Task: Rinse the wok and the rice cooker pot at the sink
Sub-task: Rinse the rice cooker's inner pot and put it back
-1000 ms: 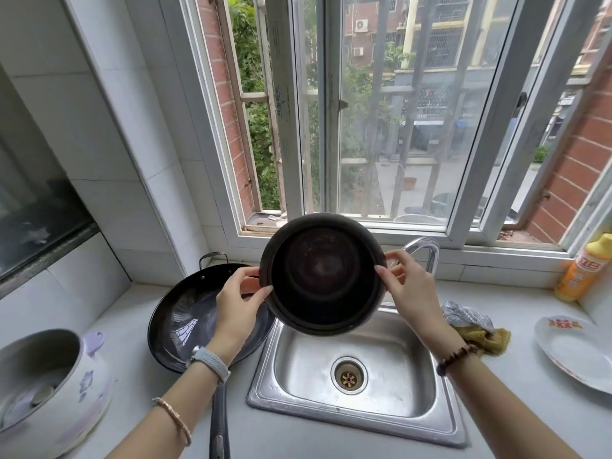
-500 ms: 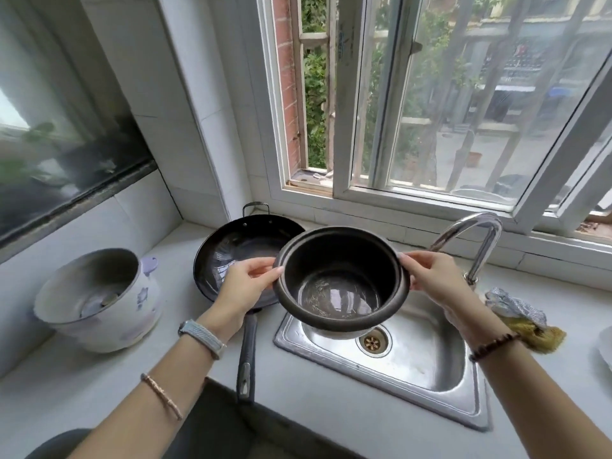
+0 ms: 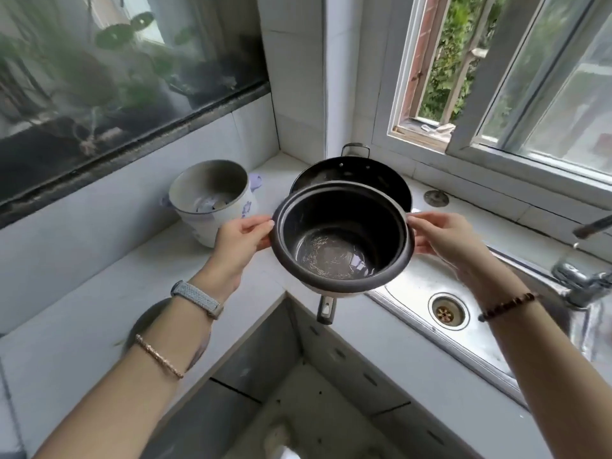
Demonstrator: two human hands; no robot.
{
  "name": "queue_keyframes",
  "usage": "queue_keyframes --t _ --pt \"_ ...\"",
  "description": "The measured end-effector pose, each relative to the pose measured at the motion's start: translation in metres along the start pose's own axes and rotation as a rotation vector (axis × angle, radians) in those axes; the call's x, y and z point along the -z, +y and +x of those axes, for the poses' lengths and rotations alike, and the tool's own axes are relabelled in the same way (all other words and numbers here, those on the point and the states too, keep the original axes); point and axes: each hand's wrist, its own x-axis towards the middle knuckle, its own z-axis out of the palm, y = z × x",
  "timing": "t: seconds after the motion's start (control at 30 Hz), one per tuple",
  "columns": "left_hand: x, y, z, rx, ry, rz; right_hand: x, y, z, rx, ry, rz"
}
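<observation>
The rice cooker pot [image 3: 341, 223] hangs in mid-air at the centre of the frame, tipped a little toward the camera, just left of the sink [image 3: 407, 289]. The left hand [image 3: 243, 241] and the right hand [image 3: 443, 236] each pinch its flared rim from opposite sides, thumb on top and fingers curled under the lip. The pot is round and deep, with a dark coated inside, a glossy bottom marked with fine scratches, and pale metal showing underneath. It hides most of the wok [image 3: 351, 173], a black, shallow pan on the pale counter [image 3: 82, 293] in the corner behind it. Only the wok's far rim, its wire loop handle and the end of its long handle [image 3: 326, 308] below the pot are visible. At centre left, behind the left hand, stands the open rice cooker body [image 3: 212, 200], white with purple print. The steel sink with its round drain [image 3: 447, 311] fills the lower right, with a chrome faucet [image 3: 583, 283] at the right edge. A window [image 3: 530, 94] spans the upper right.
</observation>
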Motion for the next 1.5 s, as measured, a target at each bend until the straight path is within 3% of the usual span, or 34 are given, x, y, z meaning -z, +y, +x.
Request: queue_keyframes --t 0.6,1.13,1.5 --pt "0.192 0.026 0.058 0.021 0.188 -0.181 -0.211 -0.077 0.062 0.028 -0.088 0.090" --pt "0.216 0.023 0.183 0.044 0.351 -0.230 -0.294 -0.120 0.186 0.023 -0.134 0.158" --pt "0.213 -0.005 0.229 0.103 0.418 -0.177 -0.317 -0.100 0.232 -0.037 -0.180 0.108"
